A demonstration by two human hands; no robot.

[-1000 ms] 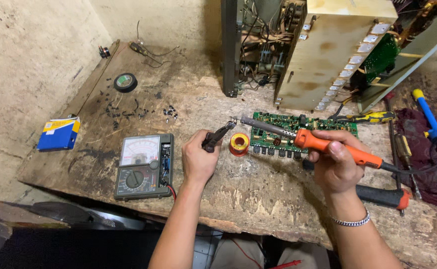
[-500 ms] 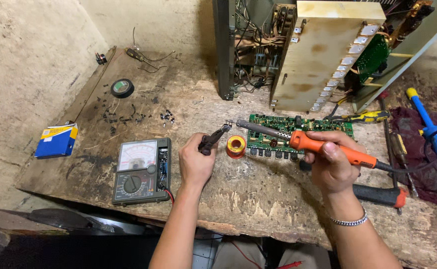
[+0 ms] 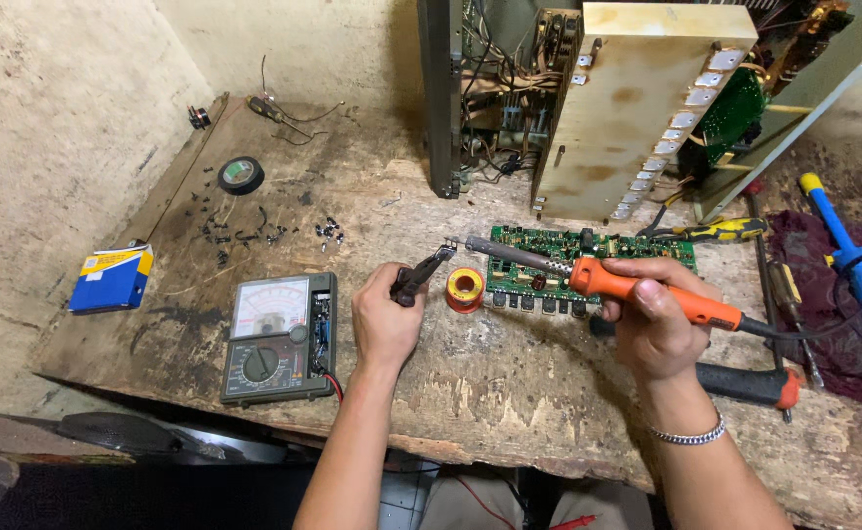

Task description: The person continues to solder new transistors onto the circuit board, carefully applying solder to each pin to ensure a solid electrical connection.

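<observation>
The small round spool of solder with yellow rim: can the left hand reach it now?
Probably not freely: the left hand is already closed on dark small pliers. The spool of solder lies close beside it on the worn wooden bench, with nothing between them.

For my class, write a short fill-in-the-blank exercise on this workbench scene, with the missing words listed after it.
1. The right hand grips a soldering iron whose handle is ____.
2. The left hand holds small dark ____.
3. The small spool of solder wire lies just left of the ____ circuit board.
4. The analogue multimeter lies to the ____ of the left hand.

Missing words: orange; pliers; green; left
</observation>
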